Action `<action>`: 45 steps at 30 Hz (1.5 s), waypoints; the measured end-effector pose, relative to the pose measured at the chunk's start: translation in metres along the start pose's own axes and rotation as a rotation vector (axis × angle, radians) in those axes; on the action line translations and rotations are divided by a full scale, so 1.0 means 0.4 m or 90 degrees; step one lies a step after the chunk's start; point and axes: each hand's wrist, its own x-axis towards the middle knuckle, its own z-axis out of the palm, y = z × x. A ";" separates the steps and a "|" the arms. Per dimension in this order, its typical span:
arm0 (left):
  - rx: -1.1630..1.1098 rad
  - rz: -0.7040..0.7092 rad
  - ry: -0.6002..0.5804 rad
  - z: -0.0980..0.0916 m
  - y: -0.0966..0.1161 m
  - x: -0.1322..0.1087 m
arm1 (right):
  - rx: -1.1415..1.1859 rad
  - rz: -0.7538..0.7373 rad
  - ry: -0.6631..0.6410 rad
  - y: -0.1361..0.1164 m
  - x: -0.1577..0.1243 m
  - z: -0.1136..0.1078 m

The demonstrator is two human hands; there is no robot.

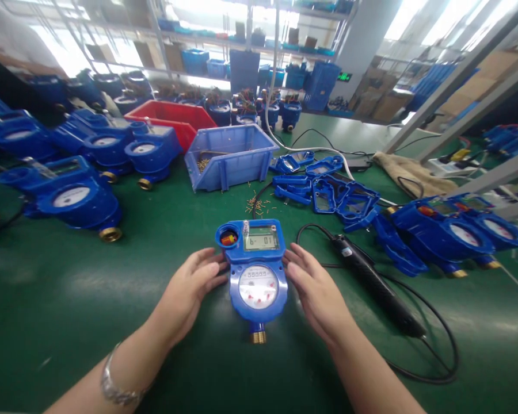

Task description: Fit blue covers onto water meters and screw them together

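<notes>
A blue water meter (pixel 258 276) lies face up in front of me, its brass threaded end pointing toward me. Its small display is lit with characters, and the round white dial sits below that. In the round opening at its upper left, something red and orange shows. My left hand (pixel 194 282) is at the meter's left side, fingers stretched along the housing. On the other side, my right hand (pixel 315 287) has its fingers extended against or very near the right edge. Whether the fingertips press on the housing I cannot tell. Small brass screws (pixel 259 204) are scattered just beyond the meter.
A black electric screwdriver (pixel 377 284) with a looping cable lies at the right. Blue plastic covers (pixel 326 192) are heaped behind it. A blue bin (pixel 231 164) holding screws and a red bin (pixel 172 118) stand ahead. More meters (pixel 73 195) line the left, others (pixel 453 230) the right.
</notes>
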 end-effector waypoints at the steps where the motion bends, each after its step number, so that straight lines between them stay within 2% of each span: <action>1: -0.005 0.003 -0.011 0.010 0.006 0.015 | 0.011 0.009 0.003 -0.013 0.018 0.012; 6: -0.044 -0.016 -0.125 0.068 0.008 0.071 | 0.051 0.056 -0.076 -0.058 0.080 0.088; 9: -0.074 0.003 -0.118 0.092 0.000 0.075 | 0.090 0.091 -0.093 -0.063 0.097 0.112; 13: -0.081 0.016 -0.092 0.109 -0.006 0.070 | 0.127 0.100 -0.072 -0.052 0.103 0.116; 17: -0.085 0.023 -0.087 0.113 -0.012 0.072 | 0.150 0.091 -0.069 -0.045 0.102 0.112; 25: -0.097 -0.015 -0.148 0.085 -0.005 0.071 | 0.153 0.036 -0.111 -0.053 0.093 0.116; 28: -0.021 0.080 -0.170 0.076 0.018 0.047 | 0.137 -0.004 -0.124 -0.076 0.060 0.100; 31: 0.198 0.265 -0.097 0.068 0.028 -0.002 | 0.087 -0.077 -0.139 -0.098 0.012 0.070; 33: 0.362 0.416 -0.036 0.063 0.012 -0.040 | 0.079 -0.124 -0.174 -0.100 -0.017 0.049; 35: 0.437 0.529 -0.046 0.058 -0.022 -0.072 | 0.098 -0.149 -0.207 -0.088 -0.039 0.030; 38: 0.469 0.637 -0.084 0.053 -0.086 -0.100 | 0.101 -0.174 -0.191 -0.056 -0.059 0.007; 41: 0.454 0.719 -0.057 0.053 -0.138 -0.113 | 0.058 -0.187 -0.180 -0.030 -0.072 -0.011; 45: 0.438 0.774 -0.034 0.057 -0.174 -0.132 | 0.020 -0.208 -0.222 -0.023 -0.085 -0.021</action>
